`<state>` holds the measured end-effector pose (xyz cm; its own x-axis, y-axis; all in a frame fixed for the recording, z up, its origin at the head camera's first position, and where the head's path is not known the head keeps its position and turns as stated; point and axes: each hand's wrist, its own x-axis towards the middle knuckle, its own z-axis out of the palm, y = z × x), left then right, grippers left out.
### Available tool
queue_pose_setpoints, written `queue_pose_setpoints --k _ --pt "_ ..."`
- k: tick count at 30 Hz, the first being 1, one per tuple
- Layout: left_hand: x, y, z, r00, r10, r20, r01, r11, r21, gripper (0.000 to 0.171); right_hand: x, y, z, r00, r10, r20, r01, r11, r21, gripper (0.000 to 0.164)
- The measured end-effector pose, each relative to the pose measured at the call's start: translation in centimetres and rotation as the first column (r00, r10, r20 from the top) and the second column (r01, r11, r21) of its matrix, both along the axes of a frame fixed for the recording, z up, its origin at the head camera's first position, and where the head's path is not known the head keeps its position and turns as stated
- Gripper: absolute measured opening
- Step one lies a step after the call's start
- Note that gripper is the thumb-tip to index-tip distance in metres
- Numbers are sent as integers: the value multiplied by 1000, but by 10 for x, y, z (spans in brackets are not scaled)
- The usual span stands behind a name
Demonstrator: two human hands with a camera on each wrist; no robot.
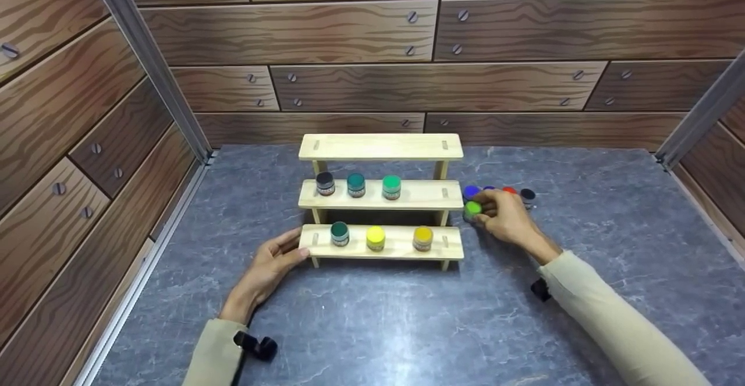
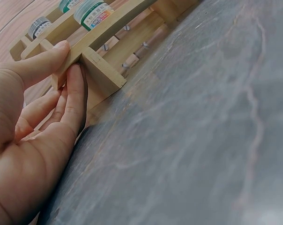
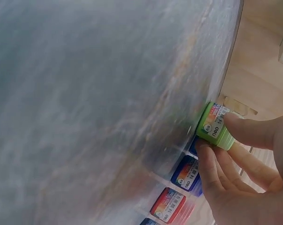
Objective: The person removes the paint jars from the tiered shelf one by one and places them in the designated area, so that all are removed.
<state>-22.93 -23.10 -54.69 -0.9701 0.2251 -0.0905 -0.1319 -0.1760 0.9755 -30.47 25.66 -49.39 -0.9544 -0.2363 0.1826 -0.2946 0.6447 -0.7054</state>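
Observation:
A three-tier wooden rack [image 1: 381,146] stands in the middle of the table. My left hand [image 1: 270,266] grips the left end of its lowest shelf, thumb on top and fingers beneath, as the left wrist view shows. Right of the rack, my right hand [image 1: 507,218] pinches a light green paint jar [image 3: 214,124] between thumb and fingers. On the middle shelf sit a black jar [image 1: 325,184], a teal jar [image 1: 356,186] and a green jar [image 1: 391,188]. The lowest shelf bears a dark green jar [image 1: 340,234], a yellow jar [image 1: 375,238] and an orange-yellow jar [image 1: 422,239].
Beside and behind my right hand stand a blue jar [image 1: 470,191], a dark blue jar [image 3: 186,173], a red jar [image 3: 168,205] and a black jar [image 1: 528,195]. Wood-patterned panels [image 1: 349,31] wall the grey marbled table [image 1: 361,328] at the back and sides.

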Motion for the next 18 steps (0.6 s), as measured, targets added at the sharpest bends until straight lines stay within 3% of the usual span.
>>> queue_pose_setpoints --k 5,18 --pt "1 -2 1 1000 -13 4 13 1000 -16 73 2 -1 9 1000 -15 -16 14 1000 -11 35" --pt "0 1 2 1000 7 20 -7 1000 -12 73 12 -6 50 995 -54 -79 50 997 -58 30"
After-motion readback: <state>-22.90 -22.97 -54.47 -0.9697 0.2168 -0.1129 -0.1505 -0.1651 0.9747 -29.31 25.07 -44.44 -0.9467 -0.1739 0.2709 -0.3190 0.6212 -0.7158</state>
